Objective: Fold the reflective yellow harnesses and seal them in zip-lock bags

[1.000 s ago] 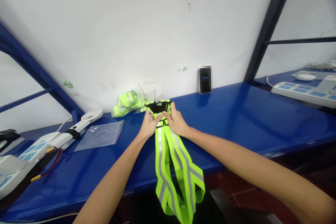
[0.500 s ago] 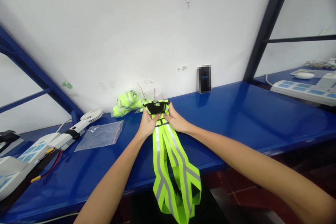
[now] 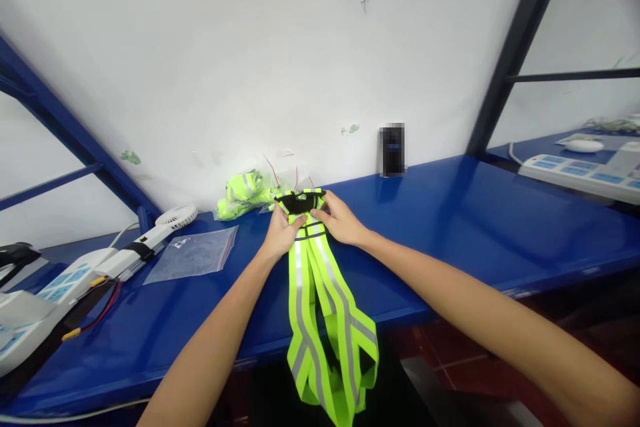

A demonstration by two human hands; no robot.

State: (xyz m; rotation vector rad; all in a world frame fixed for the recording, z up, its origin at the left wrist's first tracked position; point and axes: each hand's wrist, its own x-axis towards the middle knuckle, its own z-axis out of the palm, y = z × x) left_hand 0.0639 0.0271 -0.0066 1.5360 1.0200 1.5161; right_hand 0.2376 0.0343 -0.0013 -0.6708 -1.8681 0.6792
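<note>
A neon yellow-green reflective vest (image 3: 301, 300) made of straps with silver stripes hangs over the front edge of the blue table. My left hand (image 3: 284, 232) grips the left side of its black-trimmed upper end, thumb on top. On the right side of that same end, my right hand (image 3: 341, 219) is closed with the thumb bent over the strap. Between the hands the band curves open and shows a black inner side. The fingers beneath the fabric are hidden. Behind my left hand lie bagged yellow-green vests (image 3: 244, 193) against the wall.
An empty zip bag (image 3: 193, 255) lies left on the blue table (image 3: 440, 227). Beyond it are a white handheld fan (image 3: 175, 217), a power strip (image 3: 65, 287) and a cable with yellow connectors (image 3: 107, 310). A pixelated dark object (image 3: 393, 150) stands by the wall.
Both hands keep their hold on the vest, with the right thumb shifted slightly. The hanging straps swing a little to the left, and the camera view shifts slightly.
</note>
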